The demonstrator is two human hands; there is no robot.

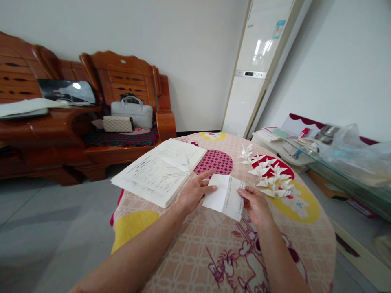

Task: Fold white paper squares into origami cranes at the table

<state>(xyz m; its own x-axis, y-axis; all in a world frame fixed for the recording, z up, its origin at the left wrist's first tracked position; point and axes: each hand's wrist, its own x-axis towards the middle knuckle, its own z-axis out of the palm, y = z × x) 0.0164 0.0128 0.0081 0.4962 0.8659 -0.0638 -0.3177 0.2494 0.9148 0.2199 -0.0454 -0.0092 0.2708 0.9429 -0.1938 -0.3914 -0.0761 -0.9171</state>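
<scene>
Between my two hands is a small piece of paper (224, 196), blank white on its left part and printed on its right part. My left hand (195, 191) holds its left edge with the thumb on top and the index finger stretched out past it. At the right edge, my right hand (255, 202) pinches the paper between thumb and fingers. To the left lies a thick stack of printed sheets (149, 175), with a folded paper piece (175, 165) on top. Several white folded paper cranes (271, 173) stand together to the right.
A patterned cloth covers the round table (189, 244). Behind on the left, a wooden armchair (128, 77) carries a grey handbag (132, 113) and a quilted purse (117, 124). A tall white air conditioner (247, 93) stands at the back; a glass-topped table (345, 171) with a plastic bag is at right.
</scene>
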